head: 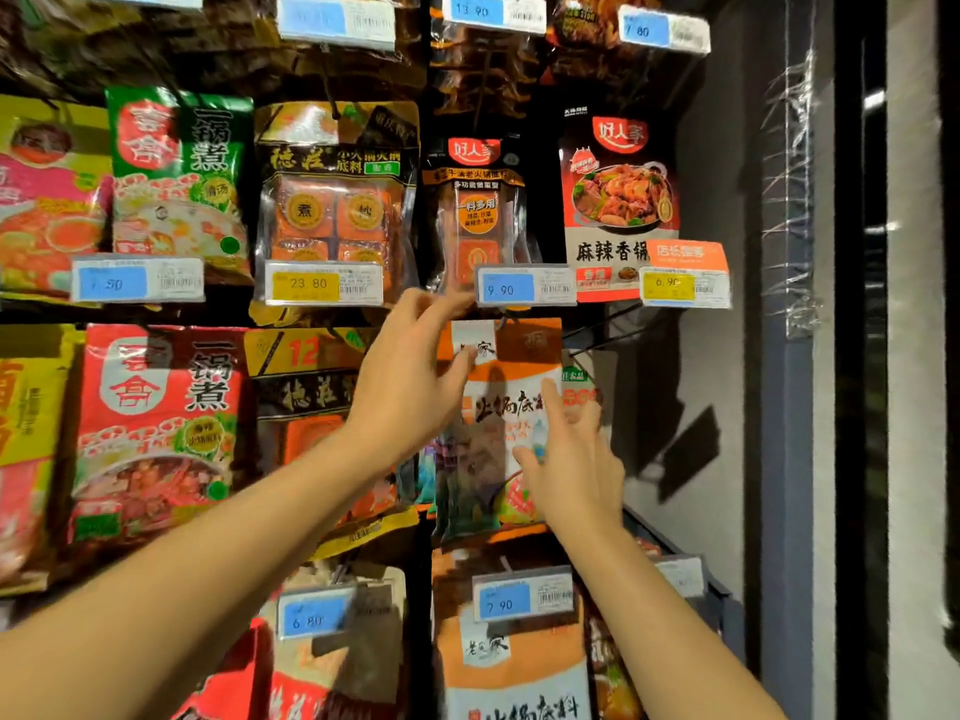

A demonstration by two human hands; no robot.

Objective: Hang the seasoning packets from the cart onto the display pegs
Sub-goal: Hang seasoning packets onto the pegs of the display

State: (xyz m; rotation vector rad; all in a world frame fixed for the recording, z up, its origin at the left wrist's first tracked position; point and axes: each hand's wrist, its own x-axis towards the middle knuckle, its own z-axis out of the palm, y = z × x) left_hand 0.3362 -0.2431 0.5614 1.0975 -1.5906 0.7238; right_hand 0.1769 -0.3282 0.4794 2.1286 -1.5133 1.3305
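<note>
Forearms (208, 543) raised, I work at the peg wall. My left hand (410, 387) is at the top corner of the orange-and-white seasoning packet (511, 402), thumb across its header, though blur keeps me from telling whether it pinches. My right hand (569, 459) lays straight fingers against the packet's front. The packet hangs just under the 9.90 price tag (524, 288), its peg hidden behind. If the hole is not fully seated, I judge letting go could drop it.

One wide-angle view from the person's head, close and straight onto the packet-hung peg display (424, 103).
</note>
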